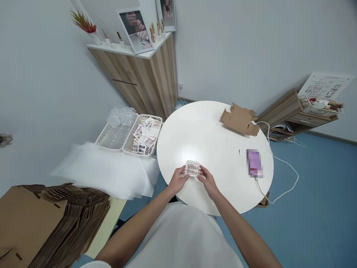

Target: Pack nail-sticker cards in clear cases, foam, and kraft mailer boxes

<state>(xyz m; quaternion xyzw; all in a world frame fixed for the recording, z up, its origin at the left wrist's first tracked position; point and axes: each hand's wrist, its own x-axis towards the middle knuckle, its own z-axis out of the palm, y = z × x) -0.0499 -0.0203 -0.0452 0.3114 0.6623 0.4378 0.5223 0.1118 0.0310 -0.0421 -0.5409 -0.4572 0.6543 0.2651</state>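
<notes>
A small clear plastic case (192, 168) with pinkish pieces inside rests at the near edge of a round white table (206, 137). My left hand (177, 179) pinches its left side with fingers closed on it. My right hand (206, 180) grips its right side in the same way. Both forearms reach in from the bottom of the view.
A flat brown cardboard box (240, 119) lies at the table's far side, a phone (254, 163) on a white cable at the right. Left of the table stand two white baskets (142, 134), white foam sheets (106, 169) and a stack of folded cartons (52, 219).
</notes>
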